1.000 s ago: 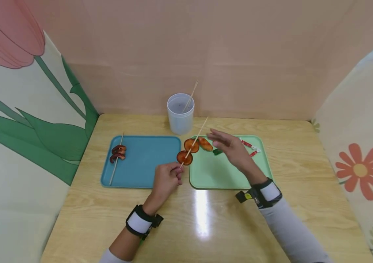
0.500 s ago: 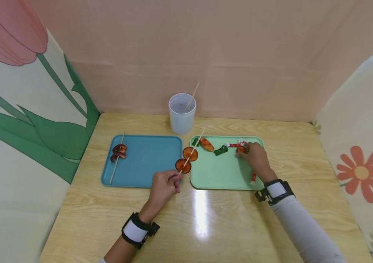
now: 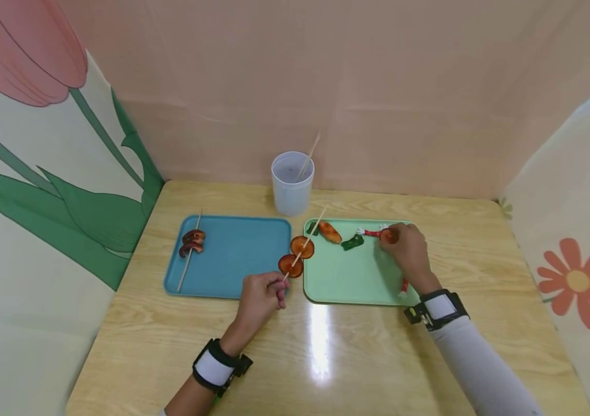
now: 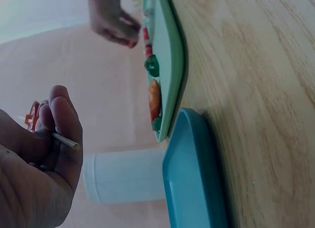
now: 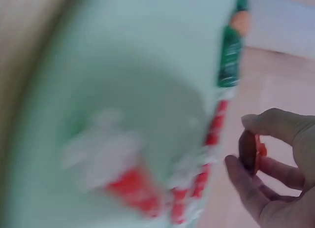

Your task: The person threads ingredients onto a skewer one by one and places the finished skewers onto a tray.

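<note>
My left grip (image 3: 260, 297) pinches a wooden skewer (image 3: 317, 221) by its near end, fingers curled round it. The skewer slants far and to the right, its tip above the far left corner of the green tray (image 3: 347, 280). Two round red-brown slices (image 3: 291, 266) are threaded on it, one just beyond the other, just ahead of my fingers.

My right grip (image 3: 406, 251) pinches a third round piece (image 3: 389, 236) between thumb and fingers, raised over the far right part of the green tray. Beneath and beside it lie red-and-white pieces (image 3: 370, 233), with another at the near right corner. Farther left on that tray are a dark green piece (image 3: 353, 242), an orange-brown piece (image 3: 330, 232) and more green in the corner.

To the left, the blue tray (image 3: 232, 248) holds a second skewer (image 3: 184, 270) bearing dark curled pieces (image 3: 191, 242). A whitish cup (image 3: 292, 196) with thin sticks (image 3: 309, 156) stands at the far side of the tabletop (image 3: 367, 358).
</note>
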